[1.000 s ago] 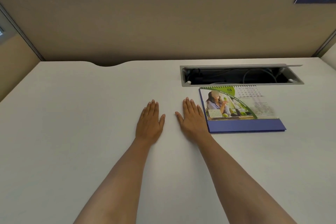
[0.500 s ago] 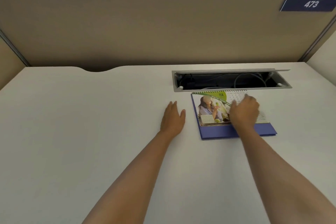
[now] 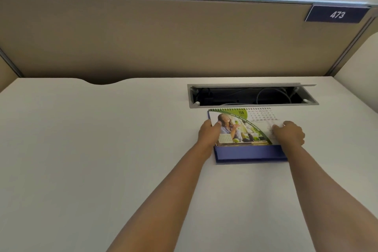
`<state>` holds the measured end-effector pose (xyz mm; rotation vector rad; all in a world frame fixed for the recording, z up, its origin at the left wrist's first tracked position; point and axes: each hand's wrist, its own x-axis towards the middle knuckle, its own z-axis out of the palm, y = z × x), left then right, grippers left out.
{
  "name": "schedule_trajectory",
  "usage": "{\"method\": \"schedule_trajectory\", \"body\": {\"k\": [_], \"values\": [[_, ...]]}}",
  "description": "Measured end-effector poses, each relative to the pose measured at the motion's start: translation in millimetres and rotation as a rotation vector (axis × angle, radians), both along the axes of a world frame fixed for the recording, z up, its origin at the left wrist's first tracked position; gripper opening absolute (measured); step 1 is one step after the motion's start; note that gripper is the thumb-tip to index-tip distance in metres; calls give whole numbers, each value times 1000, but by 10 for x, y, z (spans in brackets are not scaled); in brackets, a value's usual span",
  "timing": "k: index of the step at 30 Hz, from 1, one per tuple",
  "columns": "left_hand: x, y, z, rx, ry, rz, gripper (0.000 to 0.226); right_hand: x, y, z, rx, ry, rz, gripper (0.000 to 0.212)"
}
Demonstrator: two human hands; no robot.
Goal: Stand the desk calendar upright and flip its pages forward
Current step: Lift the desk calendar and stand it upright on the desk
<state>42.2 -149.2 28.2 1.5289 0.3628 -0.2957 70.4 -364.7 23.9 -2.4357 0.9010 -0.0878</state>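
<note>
the calendar [image 3: 245, 129] lies flat on the desk [image 3: 102, 149], just in front of the cable tray [image 3: 253, 96], spiral edge toward the tray. the left hand [image 3: 208, 135] grips its left edge, thumb on the page. the right hand [image 3: 290, 134] rests curled on the right side; its hold cannot be told. it looks light, with stiff card covers and thin pages, so best lifted by both side edges near the spiral.
</note>
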Motion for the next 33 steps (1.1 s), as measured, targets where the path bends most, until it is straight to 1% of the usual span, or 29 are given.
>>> {"method": "schedule_trajectory", "body": {"k": [3,5,7,8,12,14,17,20,23,25,28,30,33], "values": [[21,111,69,-159,136,207,26,7,-20,23,188,-58,-63,43],[-9,200,115,-293,184,270,26,-9,4,67,417,-110,-119,37],[-34,283,133,-361,171,297,23,-35,48,136,626,-141,-146,34],[-44,334,140,-375,156,306,22,-43,61,174,687,-148,-142,33],[-55,556,263,-444,61,305,30,-73,142,354,852,-169,-50,29],[-56,630,383,-452,18,292,32,-83,215,447,872,-194,65,29],[-43,738,553,-495,-27,252,38,-92,364,594,846,-270,233,35],[-32,887,682,-508,-104,196,47,-84,487,735,910,-318,252,40],[-52,1016,777,-442,-204,168,45,-70,577,817,1011,-311,232,42],[-79,1099,853,-406,-247,159,45,-71,630,857,1054,-307,257,49],[-74,1225,934,-418,-287,139,51,-71,694,930,1089,-314,321,65],[-73,1284,979,-423,-313,128,55,-76,733,958,1097,-276,380,73],[-88,1326,1017,-443,-361,111,62,-82,791,953,1111,-254,432,77]]}}
